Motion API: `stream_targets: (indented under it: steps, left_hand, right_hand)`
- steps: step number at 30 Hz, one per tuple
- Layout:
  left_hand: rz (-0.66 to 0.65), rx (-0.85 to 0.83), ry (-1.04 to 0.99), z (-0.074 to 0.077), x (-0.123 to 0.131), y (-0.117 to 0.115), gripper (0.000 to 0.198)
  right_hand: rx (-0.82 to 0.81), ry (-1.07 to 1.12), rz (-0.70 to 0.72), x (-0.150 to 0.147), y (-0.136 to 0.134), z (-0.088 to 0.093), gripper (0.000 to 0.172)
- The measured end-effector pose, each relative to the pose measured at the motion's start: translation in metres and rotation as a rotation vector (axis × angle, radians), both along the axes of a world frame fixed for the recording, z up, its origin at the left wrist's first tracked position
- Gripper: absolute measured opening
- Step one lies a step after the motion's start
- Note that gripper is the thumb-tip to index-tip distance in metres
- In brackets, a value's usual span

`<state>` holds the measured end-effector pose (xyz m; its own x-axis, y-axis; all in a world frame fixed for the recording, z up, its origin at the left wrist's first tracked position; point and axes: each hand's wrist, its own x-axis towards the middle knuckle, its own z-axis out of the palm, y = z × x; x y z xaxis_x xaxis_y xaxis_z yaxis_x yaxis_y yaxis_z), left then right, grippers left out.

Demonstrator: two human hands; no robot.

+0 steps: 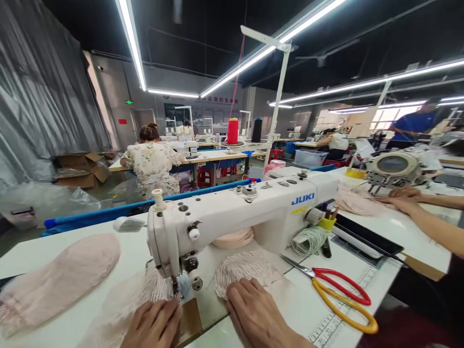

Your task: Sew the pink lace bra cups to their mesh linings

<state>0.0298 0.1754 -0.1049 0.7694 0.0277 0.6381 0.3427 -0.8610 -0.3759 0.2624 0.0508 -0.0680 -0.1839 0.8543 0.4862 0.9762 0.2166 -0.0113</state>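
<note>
A white sewing machine [232, 208] stands before me, its needle area [176, 285] over pale pink lace fabric [125, 295]. Just in front of the presser foot, my left hand [154, 321] presses this fabric with bent fingers held close together. To the right of the needle, my right hand [255, 309] is closed over the edge of a gathered pale pink fabric piece [250, 270]. The fingertips of both hands are partly hidden. Scissors [337, 299] with one red and one yellow handle lie open to the right of my right hand.
Another pale pink piece [68, 275] lies at the left. Behind the machine arm are folded fabric [234, 238] and a coil of pale green cord [308, 240]. A black tray [366, 234] sits at the right, near a co-worker's hands [402, 198]. Red thread [233, 131] stands beyond.
</note>
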Motion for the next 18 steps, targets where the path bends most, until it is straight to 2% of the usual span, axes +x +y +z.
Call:
stream_targets:
  steps: [3, 6, 10, 15, 18]
  left_hand:
    - [0.053, -0.101, -0.137, 0.011, 0.003, -0.017, 0.041]
    - [0.129, -0.151, -0.007, 0.022, 0.007, -0.031, 0.029]
    - [0.167, -0.206, 0.047, 0.031, 0.007, -0.038, 0.02]
    - [0.17, -0.264, 0.061, 0.035, 0.008, -0.042, 0.019]
    - [0.187, -0.293, 0.104, 0.035, 0.008, -0.042, 0.017]
  right_hand:
    - [-0.075, 0.076, 0.152, -0.009, -0.003, 0.019, 0.018]
    - [-0.116, 0.163, 0.352, -0.01, 0.008, 0.028, 0.018]
    - [-0.065, 0.204, 0.391, -0.013, 0.033, 0.019, 0.031]
    - [-0.005, 0.072, 0.389, -0.022, 0.047, 0.003, 0.028]
    - [0.044, 0.004, 0.409, -0.023, 0.056, -0.002, 0.033]
